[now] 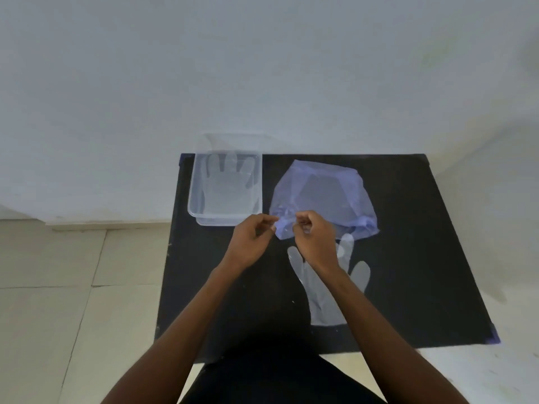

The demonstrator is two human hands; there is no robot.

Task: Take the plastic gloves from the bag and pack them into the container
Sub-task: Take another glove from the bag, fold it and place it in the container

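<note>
A pale purple plastic bag lies on the black mat, right of centre. My left hand and my right hand both pinch the bag's near left edge, close together. A clear plastic glove lies flat on the mat just below the bag, partly hidden by my right forearm. A clear rectangular container stands at the mat's far left corner with another clear glove lying flat inside it.
The black mat covers a low table against a white wall. Pale floor tiles lie to the left. The container's lid seems to sit under or behind it, near the wall.
</note>
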